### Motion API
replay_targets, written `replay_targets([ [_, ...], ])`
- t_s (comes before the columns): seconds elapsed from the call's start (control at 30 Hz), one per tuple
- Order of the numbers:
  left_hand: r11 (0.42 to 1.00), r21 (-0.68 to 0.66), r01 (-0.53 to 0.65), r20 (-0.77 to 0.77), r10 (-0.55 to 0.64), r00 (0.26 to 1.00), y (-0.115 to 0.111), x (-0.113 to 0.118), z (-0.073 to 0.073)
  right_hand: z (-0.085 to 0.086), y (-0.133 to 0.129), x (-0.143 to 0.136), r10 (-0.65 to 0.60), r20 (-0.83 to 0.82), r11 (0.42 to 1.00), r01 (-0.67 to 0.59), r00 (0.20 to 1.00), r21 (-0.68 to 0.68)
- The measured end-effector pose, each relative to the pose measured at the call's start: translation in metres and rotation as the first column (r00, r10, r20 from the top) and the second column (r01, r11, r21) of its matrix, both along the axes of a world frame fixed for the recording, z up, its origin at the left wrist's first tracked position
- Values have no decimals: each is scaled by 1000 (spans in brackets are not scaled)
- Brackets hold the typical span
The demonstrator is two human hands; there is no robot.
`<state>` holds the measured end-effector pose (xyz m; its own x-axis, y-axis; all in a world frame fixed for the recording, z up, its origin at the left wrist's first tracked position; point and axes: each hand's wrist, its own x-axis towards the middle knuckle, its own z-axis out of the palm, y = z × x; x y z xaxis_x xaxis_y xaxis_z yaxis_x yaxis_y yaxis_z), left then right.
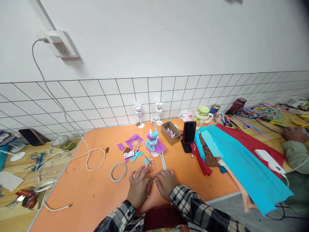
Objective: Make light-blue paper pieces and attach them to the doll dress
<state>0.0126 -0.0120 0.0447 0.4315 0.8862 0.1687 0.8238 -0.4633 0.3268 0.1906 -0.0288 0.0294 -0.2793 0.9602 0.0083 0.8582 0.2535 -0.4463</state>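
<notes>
My left hand (139, 187) and my right hand (166, 184) meet low over the orange table (96, 196), their fingertips pinched around a tiny white piece (153, 181). Small scissors (150, 163) lie just beyond my fingers. Behind them stands a small dress form (154, 143) in purple and light blue ruffles. Left of it are purple, peach and blue scraps (135, 145) with a small labelled box (129, 154). A roll of white tape (118, 171) lies flat, left of my left hand.
Two more small forms (138, 114) stand by the wall. A cardboard box (171, 132), a phone on a stand (189, 132) and blue fabric (241, 158) are to the right. A white cable (88, 158) crosses the left side. Another person's hand (294, 133) is at far right.
</notes>
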Motion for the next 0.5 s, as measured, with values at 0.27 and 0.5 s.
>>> replay_targets([
  [0.27,975,-198,-101,109,124,986,5,2,10,-5,2,4,-13,-190,1000,10,982,-19],
  [0.5,959,-281,-35,161,83,984,-3,0,19,4,-1,-1,3,-195,1000,-1,981,10],
])
